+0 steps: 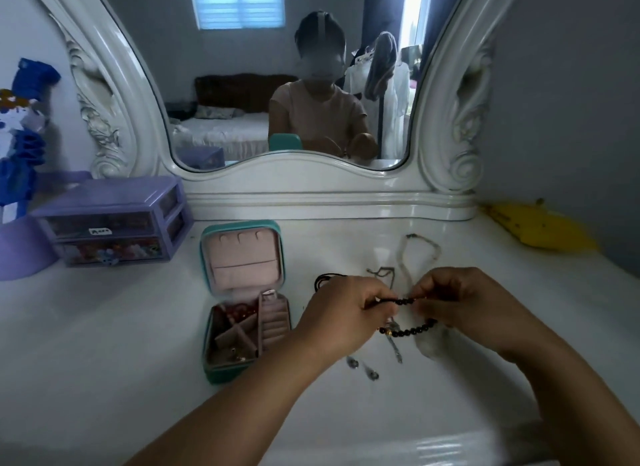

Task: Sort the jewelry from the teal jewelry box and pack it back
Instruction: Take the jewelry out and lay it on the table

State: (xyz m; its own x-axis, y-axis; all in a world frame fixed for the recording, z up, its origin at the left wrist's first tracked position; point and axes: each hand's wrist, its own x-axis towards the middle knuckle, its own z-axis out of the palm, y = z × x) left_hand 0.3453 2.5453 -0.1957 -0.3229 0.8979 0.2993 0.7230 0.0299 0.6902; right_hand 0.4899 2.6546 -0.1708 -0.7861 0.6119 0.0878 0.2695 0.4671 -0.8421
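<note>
The left hand (341, 308) and the right hand (460, 301) are close together above the white table (104, 344), each pinching one end of the top run of a black bead bracelet (410, 330). The rest of the loop hangs below the fingertips and curves back toward the left hand, where a small gold bead shows.

The step in hand looks like straightening or checking the bracelet before it is laid with the sorted pieces. It is best done with a light pinch on the beads and no hard pull apart, since the cord could stretch or snap. Keeping the loop low over the table would mean that a slip drops it only a little way.

Just beyond the hands lie other pieces: a black cord (323, 280) to the left, a thin chain (381, 271) in the middle, and a pale bead necklace (420, 249) farther off. Near the wrists lie two small earrings (362, 368) and a slim silvery piece (396, 347).

To the left stands the teal jewelry box (242, 299), lid open and upright, with red beads and small items in its compartments. It is well within reach, so the bracelet could be coiled loosely rather than crammed in. Farther left sits a purple drawer unit (114, 219).
</note>
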